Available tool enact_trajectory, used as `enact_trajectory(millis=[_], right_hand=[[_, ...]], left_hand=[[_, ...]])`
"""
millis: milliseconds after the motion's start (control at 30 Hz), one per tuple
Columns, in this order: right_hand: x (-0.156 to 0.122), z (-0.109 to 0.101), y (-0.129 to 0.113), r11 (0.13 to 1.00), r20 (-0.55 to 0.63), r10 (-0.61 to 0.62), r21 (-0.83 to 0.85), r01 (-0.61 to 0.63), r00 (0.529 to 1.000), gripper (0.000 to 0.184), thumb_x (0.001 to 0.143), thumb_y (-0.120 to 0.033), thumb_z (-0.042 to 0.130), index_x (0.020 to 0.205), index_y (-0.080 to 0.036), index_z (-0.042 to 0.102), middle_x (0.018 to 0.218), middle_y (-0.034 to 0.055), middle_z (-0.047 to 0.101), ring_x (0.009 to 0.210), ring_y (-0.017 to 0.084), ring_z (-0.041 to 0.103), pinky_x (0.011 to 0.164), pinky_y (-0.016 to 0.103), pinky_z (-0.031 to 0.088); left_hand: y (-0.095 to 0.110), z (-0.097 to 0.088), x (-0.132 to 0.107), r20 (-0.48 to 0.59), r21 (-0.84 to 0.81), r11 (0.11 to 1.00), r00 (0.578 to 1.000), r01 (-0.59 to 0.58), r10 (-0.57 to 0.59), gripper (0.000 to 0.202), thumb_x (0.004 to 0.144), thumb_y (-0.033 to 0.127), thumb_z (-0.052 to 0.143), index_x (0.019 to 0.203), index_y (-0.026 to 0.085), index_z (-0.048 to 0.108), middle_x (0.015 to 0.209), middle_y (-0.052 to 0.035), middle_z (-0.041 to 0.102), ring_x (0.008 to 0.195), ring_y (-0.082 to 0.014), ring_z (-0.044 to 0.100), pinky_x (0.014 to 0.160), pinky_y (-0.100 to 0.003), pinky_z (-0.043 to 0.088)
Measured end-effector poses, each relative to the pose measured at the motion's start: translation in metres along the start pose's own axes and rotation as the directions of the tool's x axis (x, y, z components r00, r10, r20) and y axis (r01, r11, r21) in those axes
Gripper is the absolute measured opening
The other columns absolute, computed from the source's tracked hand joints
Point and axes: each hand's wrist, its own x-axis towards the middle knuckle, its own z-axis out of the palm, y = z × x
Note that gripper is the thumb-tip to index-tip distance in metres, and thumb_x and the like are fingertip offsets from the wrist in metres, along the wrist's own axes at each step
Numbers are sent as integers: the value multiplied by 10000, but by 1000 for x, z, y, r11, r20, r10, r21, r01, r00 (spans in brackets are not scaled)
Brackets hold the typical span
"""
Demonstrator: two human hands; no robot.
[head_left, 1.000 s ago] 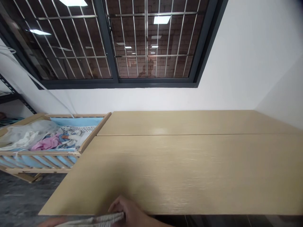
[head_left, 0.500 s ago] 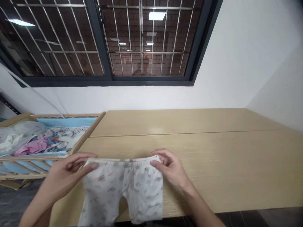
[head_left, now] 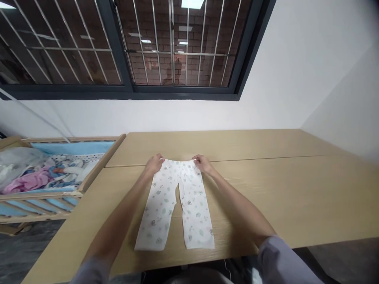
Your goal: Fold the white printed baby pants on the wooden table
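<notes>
A small pair of white pants with a pale green and grey print is stretched out over the wooden table, its legs toward me and slightly apart. My left hand pinches the left corner of the waistband. At the right corner of the waistband, my right hand grips the cloth the same way. Both leg hems lie near the table's front edge. The fingertips are partly hidden behind the cloth.
The wooden table has a seam running across it and meets a white wall. To the left stands a wooden crib with blue lining, holding a pink cloth and other crumpled clothes. A barred window is above.
Both hands have moved forward, away from me, carrying the waistband toward the table's seam. The pants, earlier hanging close to me and bunched, now spread at full length along the tabletop.
</notes>
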Motion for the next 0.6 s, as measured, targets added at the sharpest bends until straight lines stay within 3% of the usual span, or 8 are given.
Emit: enact_trajectory(millis=[67, 133, 233, 333, 367, 433, 500, 600], right_hand=[[14, 10, 12, 999, -11, 19, -42, -20, 1000, 249, 832, -108, 512, 993, -120, 701, 816, 43, 689, 743, 146, 595, 718, 228, 458], [23, 18, 22, 997, -11, 25, -77, -26, 1000, 223, 800, -78, 517, 916, -129, 701, 825, 38, 696, 760, 142, 603, 736, 219, 452], [29, 25, 34, 992, -2, 38, -120, -38, 999, 186, 770, -50, 539, 855, -126, 687, 808, 40, 695, 753, 140, 601, 722, 209, 437], [33, 29, 41, 986, -4, 62, -153, -61, 998, 151, 766, -61, 577, 866, -120, 674, 797, 48, 693, 739, 141, 593, 687, 207, 419], [34, 30, 43, 984, -3, 70, -162, -69, 998, 130, 767, -71, 590, 857, -121, 670, 796, 50, 694, 735, 140, 592, 677, 205, 413], [36, 30, 44, 980, 5, 83, -180, -80, 997, 83, 767, -93, 608, 820, -126, 662, 788, 48, 693, 728, 136, 593, 663, 200, 403], [37, 29, 43, 977, 18, 92, -195, -86, 996, 59, 760, -102, 614, 786, -134, 656, 770, 38, 690, 723, 131, 594, 657, 196, 395], [37, 23, 35, 972, 41, 103, -215, -92, 994, 59, 736, -99, 621, 761, -141, 655, 742, 27, 683, 712, 133, 594, 640, 198, 389]], left_hand=[[12, 8, 4, -14, 41, 999, 999, 35, -34, 203, 960, 227, 494, 1080, 114, 612, 991, -140, 679, 961, -259, 613, 850, -357, 423], [28, 15, -7, -55, 80, 996, 997, 49, -44, 267, 971, 197, 449, 1182, 89, 572, 1168, -214, 637, 1122, -313, 570, 945, -416, 391], [58, 36, -56, -68, 130, 992, 998, 1, 8, 341, 986, 244, 422, 1273, 98, 534, 1308, -244, 568, 1249, -359, 502, 1028, -471, 347], [88, 75, -131, 128, 115, 981, 981, -157, 142, 346, 906, 485, 587, 998, 165, 681, 939, -137, 704, 927, -318, 655, 888, -437, 461], [96, 90, -156, 218, 92, 972, 957, -217, 193, 394, 877, 554, 595, 898, 174, 698, 821, -115, 702, 819, -304, 666, 832, -442, 483], [109, 117, -196, 412, 70, 938, 866, -340, 283, 499, 879, 613, 527, 907, 152, 718, 841, -163, 714, 805, -347, 677, 777, -494, 497], [116, 135, -221, 483, 75, 927, 827, -367, 288, 530, 879, 592, 506, 967, 118, 728, 902, -219, 721, 861, -397, 682, 762, -524, 499], [118, 140, -229, 490, 81, 938, 833, -336, 256, 404, 885, 425, 487, 984, 120, 732, 944, -224, 727, 907, -391, 685, 762, -501, 497]])
